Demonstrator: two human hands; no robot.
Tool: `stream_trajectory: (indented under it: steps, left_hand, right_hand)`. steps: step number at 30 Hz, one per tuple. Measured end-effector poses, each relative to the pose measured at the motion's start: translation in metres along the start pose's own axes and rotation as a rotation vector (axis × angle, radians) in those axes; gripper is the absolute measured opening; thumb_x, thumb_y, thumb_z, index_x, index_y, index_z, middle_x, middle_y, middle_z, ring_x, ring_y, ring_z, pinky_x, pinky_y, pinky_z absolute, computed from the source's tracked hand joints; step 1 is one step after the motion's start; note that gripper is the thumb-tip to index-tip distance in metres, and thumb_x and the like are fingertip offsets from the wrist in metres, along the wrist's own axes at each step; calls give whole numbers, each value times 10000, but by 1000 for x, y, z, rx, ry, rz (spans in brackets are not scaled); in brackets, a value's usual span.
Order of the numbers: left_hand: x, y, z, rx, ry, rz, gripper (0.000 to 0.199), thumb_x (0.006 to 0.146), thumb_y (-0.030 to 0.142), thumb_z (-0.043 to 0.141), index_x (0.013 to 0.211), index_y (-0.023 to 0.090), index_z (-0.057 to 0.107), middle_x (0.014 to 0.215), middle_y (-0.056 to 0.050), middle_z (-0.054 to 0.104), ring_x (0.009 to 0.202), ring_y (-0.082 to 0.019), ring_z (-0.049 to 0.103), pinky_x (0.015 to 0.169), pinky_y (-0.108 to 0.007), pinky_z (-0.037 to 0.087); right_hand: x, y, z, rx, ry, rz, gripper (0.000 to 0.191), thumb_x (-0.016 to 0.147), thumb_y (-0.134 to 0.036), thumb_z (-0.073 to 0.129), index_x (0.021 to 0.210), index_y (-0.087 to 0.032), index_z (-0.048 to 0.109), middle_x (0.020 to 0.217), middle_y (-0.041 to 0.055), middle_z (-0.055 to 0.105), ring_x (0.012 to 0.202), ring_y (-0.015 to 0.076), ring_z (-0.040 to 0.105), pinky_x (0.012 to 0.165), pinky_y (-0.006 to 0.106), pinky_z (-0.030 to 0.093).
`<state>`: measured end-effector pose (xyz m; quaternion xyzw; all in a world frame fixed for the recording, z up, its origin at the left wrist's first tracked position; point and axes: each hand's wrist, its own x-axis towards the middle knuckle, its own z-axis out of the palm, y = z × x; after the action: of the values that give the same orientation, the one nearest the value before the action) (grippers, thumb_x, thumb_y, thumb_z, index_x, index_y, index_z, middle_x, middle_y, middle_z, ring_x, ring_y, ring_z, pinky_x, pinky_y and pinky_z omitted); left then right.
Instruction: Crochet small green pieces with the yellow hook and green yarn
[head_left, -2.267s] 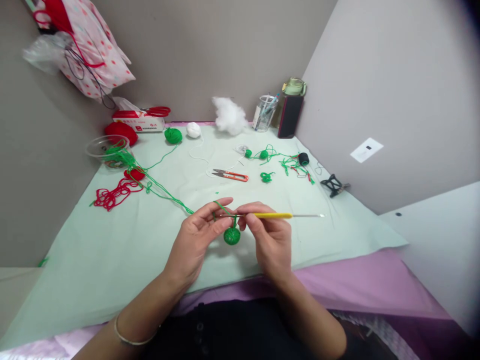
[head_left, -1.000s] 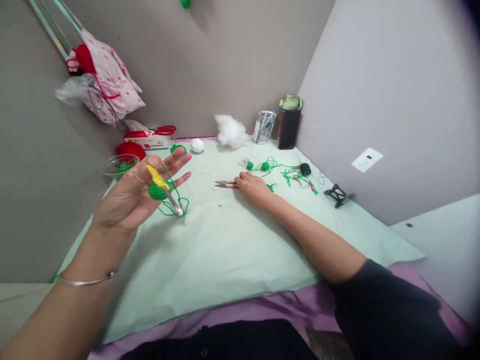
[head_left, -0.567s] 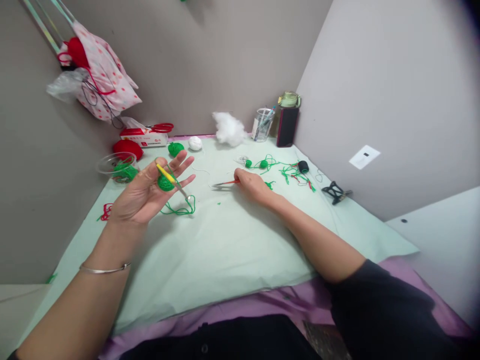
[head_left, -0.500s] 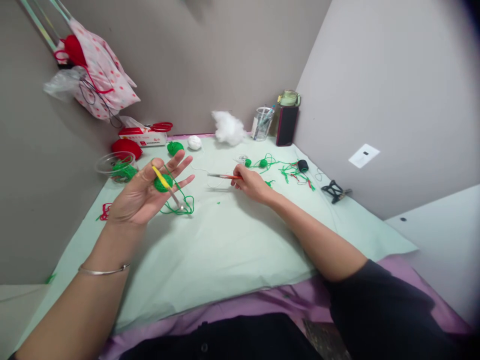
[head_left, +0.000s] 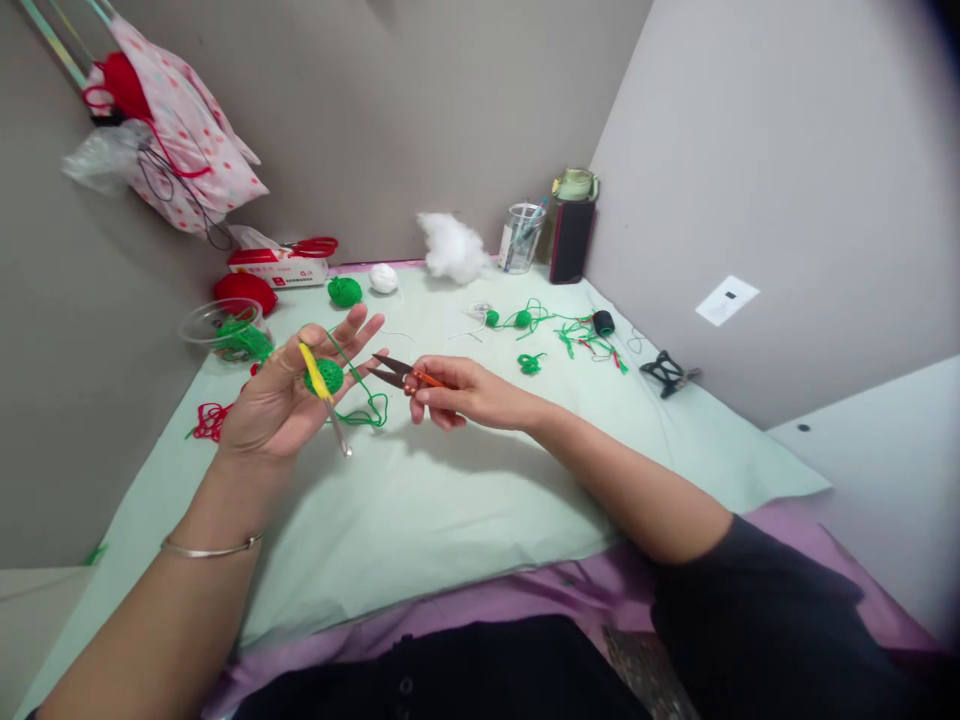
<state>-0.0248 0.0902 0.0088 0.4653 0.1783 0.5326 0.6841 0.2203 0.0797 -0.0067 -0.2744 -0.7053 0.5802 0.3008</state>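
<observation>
My left hand (head_left: 274,405) pinches a yellow-handled crochet hook (head_left: 316,371) between thumb and index finger, while the other fingers stretch out. Against the palm sits a small round green crocheted piece (head_left: 331,378). From it a green yarn strand (head_left: 361,376) runs over the fingers and hangs in loops. My right hand (head_left: 469,392) grips orange-handled thread snips (head_left: 394,371), their dark blades spread and pointing left, close to the left fingertips and the strand. Whether the blades touch the yarn I cannot tell.
Behind the hands are a green yarn ball (head_left: 345,292), a white yarn ball (head_left: 383,279), fluffy stuffing (head_left: 452,248) and a clear cup (head_left: 521,240). Left lies a plastic tub (head_left: 196,322); right, small green balls (head_left: 523,319), a thread spool (head_left: 602,323) and a black stand (head_left: 667,374).
My right hand has lifted the snips off the table area and brought them left and nearer, with the blades now spread. The hook in my left hand has tipped slightly downward.
</observation>
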Motion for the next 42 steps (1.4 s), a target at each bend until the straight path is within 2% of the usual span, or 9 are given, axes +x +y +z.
stream_trajectory:
  steps: [3, 5, 10, 16, 19, 24, 31, 38, 42]
  left_hand:
    - [-1, -1, 5, 1, -19, -22, 147, 826, 422, 893, 812, 321, 786, 1342, 36, 776, 1613, -327, 364, 1321, -622, 302]
    - [-3, -1, 9, 8, -35, -40, 158, 824, 427, 894, 810, 314, 784, 1347, 41, 772, 1607, -339, 375, 1309, -643, 316]
    - [-6, -2, 17, 35, -25, -65, 176, 830, 438, 886, 786, 305, 780, 1330, 33, 776, 1587, -360, 404, 1283, -641, 371]
    - [-5, -5, 18, 55, 6, -87, 193, 791, 432, 913, 760, 299, 777, 1356, 4, 762, 1606, -386, 360, 1239, -616, 442]
    - [-4, -6, 17, 52, 9, -108, 213, 766, 432, 931, 750, 291, 772, 1357, 3, 764, 1618, -388, 334, 1230, -588, 464]
    - [-6, -7, 19, 47, 50, -159, 229, 752, 425, 942, 763, 282, 763, 1375, 6, 757, 1617, -376, 340, 1217, -574, 491]
    - [-7, -13, 21, 64, 43, -207, 179, 801, 408, 901, 778, 280, 777, 1403, -4, 744, 1601, -353, 380, 1104, -459, 598]
    - [-8, -22, 20, 87, -10, -253, 202, 828, 424, 877, 775, 262, 768, 1421, -25, 742, 1613, -350, 355, 1159, -464, 549]
    - [-6, -25, 18, 52, 66, -230, 152, 834, 373, 878, 813, 249, 792, 1363, -37, 770, 1578, -340, 423, 1249, -501, 444]
  right_hand:
    - [-1, -4, 0, -284, 147, -97, 283, 1063, -414, 514, 1142, -178, 648, 829, -8, 628, 728, 130, 548, 718, 267, 433]
    - [-1, -5, -1, -418, 206, -89, 389, 1084, -464, 471, 1214, -164, 682, 855, 7, 639, 793, 152, 583, 773, 286, 433]
    - [2, -5, 1, -640, 211, 1, 403, 1097, -426, 485, 1372, -209, 686, 1061, 46, 763, 919, 183, 657, 824, 298, 403]
    - [2, -7, 8, -675, 198, -34, 371, 1098, -438, 503, 1375, -284, 696, 1218, 29, 800, 1021, 190, 705, 839, 284, 414]
    - [1, -7, 11, -711, 199, -68, 345, 1097, -411, 523, 1360, -274, 699, 1177, 27, 811, 982, 177, 710, 812, 275, 411]
    - [-2, -10, 18, -764, 86, -174, 323, 1085, -443, 549, 1263, -228, 712, 1205, 58, 790, 991, 185, 704, 807, 273, 423]
    - [-3, -10, 22, -784, 14, -151, 338, 1086, -451, 542, 1209, -192, 722, 1103, 62, 786, 909, 191, 690, 746, 270, 393]
    - [-5, -7, 20, -846, 11, -179, 297, 1075, -441, 571, 1099, -221, 769, 954, 21, 798, 789, 153, 658, 686, 260, 347]
    - [-10, -5, 27, -853, -97, -207, 275, 1063, -448, 593, 1077, -253, 787, 951, 11, 803, 791, 151, 659, 652, 264, 326]
